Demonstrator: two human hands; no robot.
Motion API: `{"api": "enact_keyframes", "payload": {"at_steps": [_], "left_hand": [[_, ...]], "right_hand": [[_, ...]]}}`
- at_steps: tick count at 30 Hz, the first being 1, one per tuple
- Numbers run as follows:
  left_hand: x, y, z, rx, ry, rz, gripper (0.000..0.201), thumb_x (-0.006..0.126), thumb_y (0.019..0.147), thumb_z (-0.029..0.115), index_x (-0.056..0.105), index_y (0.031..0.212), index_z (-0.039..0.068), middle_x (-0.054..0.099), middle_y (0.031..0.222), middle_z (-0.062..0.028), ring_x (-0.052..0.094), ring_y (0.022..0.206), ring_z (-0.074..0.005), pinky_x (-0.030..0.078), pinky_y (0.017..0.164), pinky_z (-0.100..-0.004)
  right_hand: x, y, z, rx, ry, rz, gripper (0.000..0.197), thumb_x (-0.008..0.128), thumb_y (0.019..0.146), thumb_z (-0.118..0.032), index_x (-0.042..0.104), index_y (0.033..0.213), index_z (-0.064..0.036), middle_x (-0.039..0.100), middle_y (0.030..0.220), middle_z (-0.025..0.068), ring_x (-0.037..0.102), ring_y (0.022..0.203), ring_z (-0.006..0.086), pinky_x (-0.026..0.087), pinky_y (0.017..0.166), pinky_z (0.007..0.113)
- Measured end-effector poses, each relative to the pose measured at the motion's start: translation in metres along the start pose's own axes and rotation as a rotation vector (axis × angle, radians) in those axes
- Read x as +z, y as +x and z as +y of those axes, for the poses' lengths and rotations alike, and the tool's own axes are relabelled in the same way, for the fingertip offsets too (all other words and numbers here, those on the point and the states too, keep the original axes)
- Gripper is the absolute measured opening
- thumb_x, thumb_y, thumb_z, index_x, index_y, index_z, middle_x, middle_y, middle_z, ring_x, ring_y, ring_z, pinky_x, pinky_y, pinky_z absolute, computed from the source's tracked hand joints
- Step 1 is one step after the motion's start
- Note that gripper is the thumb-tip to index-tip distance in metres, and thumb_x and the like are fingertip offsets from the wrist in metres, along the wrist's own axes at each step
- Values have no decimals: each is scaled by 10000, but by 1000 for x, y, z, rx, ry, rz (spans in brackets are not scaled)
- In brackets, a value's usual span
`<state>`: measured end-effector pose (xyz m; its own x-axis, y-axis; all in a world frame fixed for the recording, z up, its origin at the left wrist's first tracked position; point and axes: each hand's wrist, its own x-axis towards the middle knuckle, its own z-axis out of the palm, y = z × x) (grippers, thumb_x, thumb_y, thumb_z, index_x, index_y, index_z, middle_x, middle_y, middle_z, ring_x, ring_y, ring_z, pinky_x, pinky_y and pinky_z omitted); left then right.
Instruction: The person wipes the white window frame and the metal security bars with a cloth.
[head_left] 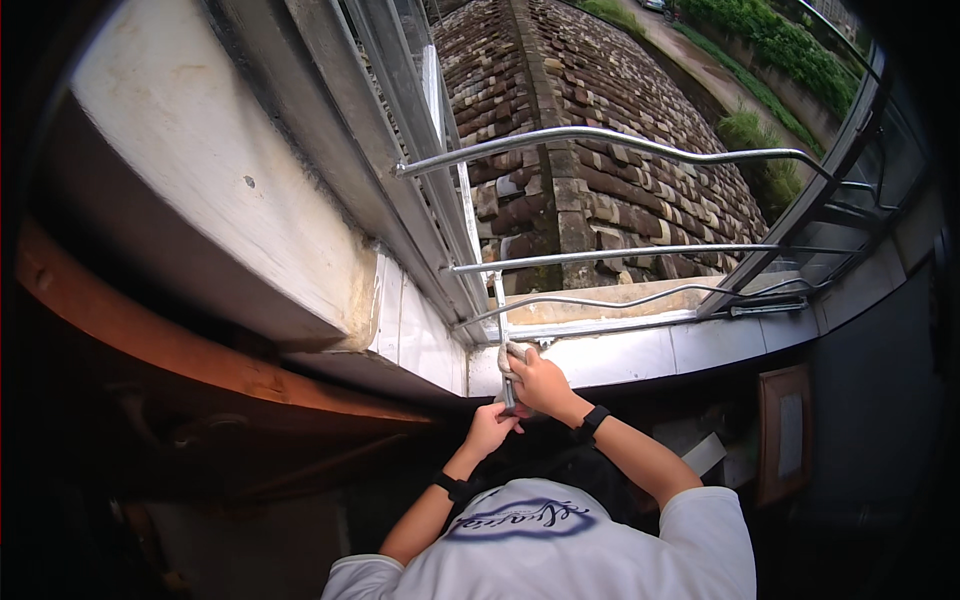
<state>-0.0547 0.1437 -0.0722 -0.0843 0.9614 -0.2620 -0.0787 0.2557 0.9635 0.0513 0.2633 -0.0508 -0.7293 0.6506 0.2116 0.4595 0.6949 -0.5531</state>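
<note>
A slim, light metal strip stands roughly upright at the window's lower left corner, its lower end between my hands. My right hand is closed around a bunched whitish cloth, which wraps the strip just in front of the tiled sill. Lower and to the left, my left hand pinches the strip's bottom end with its fingertips. Part of the cloth and the fingers' undersides are hidden. Both wrists wear black bands.
Bent silver security bars cross the window opening. White sill tiles run beneath it, and a worn ledge juts in at left. Outside lies a tiled roof. A brown wooden frame stands at lower right.
</note>
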Motion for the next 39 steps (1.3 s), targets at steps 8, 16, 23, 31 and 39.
{"api": "enact_keyframes", "payload": {"at_steps": [8, 16, 23, 31, 39], "left_hand": [[-4, 0, -12, -6, 54, 28, 174, 516, 767, -85, 560, 933, -57, 605, 810, -68, 590, 709, -140, 475, 651, -246], [0, -5, -13, 25, 89, 84, 244, 481, 751, -111, 566, 968, -36, 601, 903, -58, 561, 806, -117, 471, 711, -255], [-5, -5, -5, 138, 208, 43, 315, 480, 747, -103, 555, 1040, -15, 596, 965, -50, 530, 881, -102, 426, 783, -233], [0, -15, 3, -6, -119, 1, 405, 533, 737, -80, 491, 1134, -7, 564, 1019, -61, 537, 872, -130, 441, 743, -255], [-10, -11, -17, 59, 5, 56, 391, 564, 741, -48, 509, 1125, -2, 575, 1016, -48, 535, 858, -117, 434, 753, -248]], "right_hand": [[-21, -34, -22, -118, -22, -93, 257, 600, 646, -152, 623, 898, -112, 511, 758, 134, 536, 562, 305, 454, 532, 391], [-33, -51, -35, -163, -111, -238, 210, 601, 638, -144, 648, 842, -154, 530, 758, 76, 555, 737, 212, 416, 635, 322], [-33, -51, -34, -90, 35, -146, 213, 535, 608, -77, 660, 762, -155, 550, 716, 31, 542, 710, 213, 387, 644, 318], [-26, -20, -30, 76, 22, 231, 320, 539, 630, -104, 666, 917, -167, 500, 688, 60, 492, 607, 230, 353, 601, 324], [-16, -27, -36, 22, -4, -17, 323, 497, 673, -103, 655, 948, -165, 526, 753, 121, 526, 613, 299, 441, 596, 402]]}}
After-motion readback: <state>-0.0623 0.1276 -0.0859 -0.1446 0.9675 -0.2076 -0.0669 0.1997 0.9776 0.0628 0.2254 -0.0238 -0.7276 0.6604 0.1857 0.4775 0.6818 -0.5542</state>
